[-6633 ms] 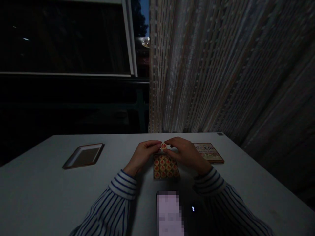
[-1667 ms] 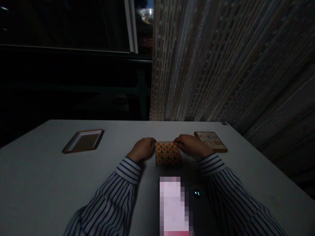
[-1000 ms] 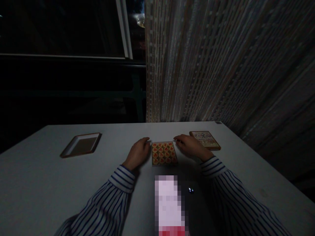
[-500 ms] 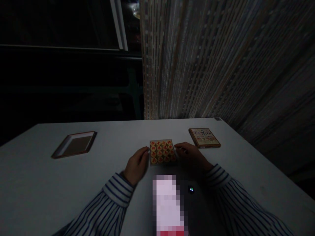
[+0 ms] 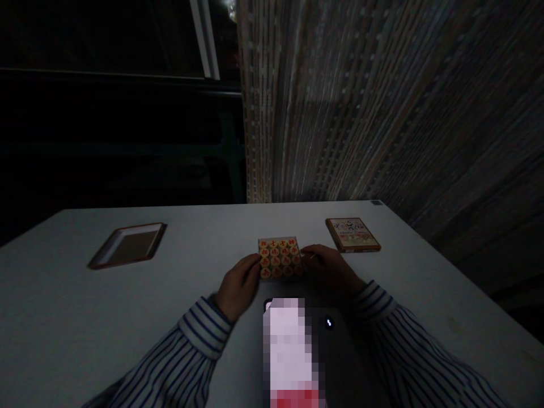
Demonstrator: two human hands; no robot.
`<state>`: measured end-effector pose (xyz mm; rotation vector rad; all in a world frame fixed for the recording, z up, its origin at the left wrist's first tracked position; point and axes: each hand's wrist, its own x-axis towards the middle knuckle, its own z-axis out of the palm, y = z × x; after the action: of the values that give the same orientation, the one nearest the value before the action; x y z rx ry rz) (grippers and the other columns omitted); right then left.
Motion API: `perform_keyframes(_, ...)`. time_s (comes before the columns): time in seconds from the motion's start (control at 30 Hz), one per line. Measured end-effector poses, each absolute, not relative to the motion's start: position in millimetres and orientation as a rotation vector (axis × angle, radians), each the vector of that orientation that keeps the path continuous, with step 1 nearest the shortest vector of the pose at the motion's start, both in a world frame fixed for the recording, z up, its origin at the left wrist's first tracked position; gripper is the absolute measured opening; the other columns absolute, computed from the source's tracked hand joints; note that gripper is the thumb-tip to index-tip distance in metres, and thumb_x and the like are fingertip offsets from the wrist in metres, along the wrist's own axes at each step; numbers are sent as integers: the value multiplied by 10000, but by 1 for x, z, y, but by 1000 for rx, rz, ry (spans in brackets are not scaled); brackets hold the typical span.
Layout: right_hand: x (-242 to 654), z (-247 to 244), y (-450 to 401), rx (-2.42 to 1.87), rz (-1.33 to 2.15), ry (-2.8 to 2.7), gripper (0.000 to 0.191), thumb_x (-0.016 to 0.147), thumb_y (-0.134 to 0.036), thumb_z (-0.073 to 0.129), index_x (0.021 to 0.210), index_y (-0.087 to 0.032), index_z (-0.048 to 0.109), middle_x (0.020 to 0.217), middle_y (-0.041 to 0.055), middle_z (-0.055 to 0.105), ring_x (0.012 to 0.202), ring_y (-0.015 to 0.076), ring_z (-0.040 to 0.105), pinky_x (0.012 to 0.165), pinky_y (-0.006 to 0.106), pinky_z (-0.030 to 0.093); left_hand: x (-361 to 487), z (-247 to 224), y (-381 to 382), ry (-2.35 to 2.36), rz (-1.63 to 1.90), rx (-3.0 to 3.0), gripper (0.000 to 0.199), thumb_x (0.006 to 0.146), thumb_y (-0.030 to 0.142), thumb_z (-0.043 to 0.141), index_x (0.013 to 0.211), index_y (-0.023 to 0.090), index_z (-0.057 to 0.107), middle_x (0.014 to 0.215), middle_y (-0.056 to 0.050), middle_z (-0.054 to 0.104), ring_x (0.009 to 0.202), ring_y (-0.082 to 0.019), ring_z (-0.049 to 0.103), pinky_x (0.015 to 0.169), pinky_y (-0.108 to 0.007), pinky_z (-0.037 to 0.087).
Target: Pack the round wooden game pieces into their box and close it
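A clear square box of Chinese chess pieces [image 5: 280, 258] sits in front of me on the white table [image 5: 204, 232]. Its round wooden discs lie in rows and carry red characters. At the box's left side, my left hand [image 5: 238, 286] is closed, with thumb and fingertips against the edge. My right hand [image 5: 332, 267] pinches the opposite side, its lower fingers curled in shadow. Dim light hides exactly how the fingertips meet the box.
An open brown-rimmed tray or lid [image 5: 127, 246] lies at the left. A flat box with a printed cover [image 5: 353, 234] lies at the right. A bright, pixelated screen [image 5: 291, 345] is close to me, between my forearms. Beyond the table hangs a striped curtain [image 5: 323, 113].
My left fingertips have come in against the box's left edge. The view has tipped slightly, so everything on the table appears a little higher. The box otherwise looks the same.
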<state>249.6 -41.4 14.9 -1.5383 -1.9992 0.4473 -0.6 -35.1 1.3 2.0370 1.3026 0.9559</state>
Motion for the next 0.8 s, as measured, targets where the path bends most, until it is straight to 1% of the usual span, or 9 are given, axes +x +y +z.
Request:
perform_keyframes(0.2,248,16,-42,-1524,451,-1991,208,816,-252,515,968,-169,632,870,59,664,737,156,603,673,286,482,-2,-4,-33,1271,994,2073,372,864,324,390,1109,120,583,1145,-104,613,1070,-188,558,962,-348,433)
perform_keyframes(0.4,248,15,-42,-1497,467,-2002,205,809,-257,539,968,-167,632,859,61,665,711,153,603,646,280,486,-2,-6,-32,1245,1025,2095,356,866,327,398,1099,140,591,1134,-98,619,1053,-188,568,946,-367,449)
perform_keyframes(0.8,247,15,-43,-1520,431,-2024,223,822,-275,532,987,-164,633,879,68,667,740,158,609,672,289,486,-2,-5,-33,1221,1025,2078,345,866,325,403,1094,141,586,1134,-100,617,1064,-186,562,951,-370,445)
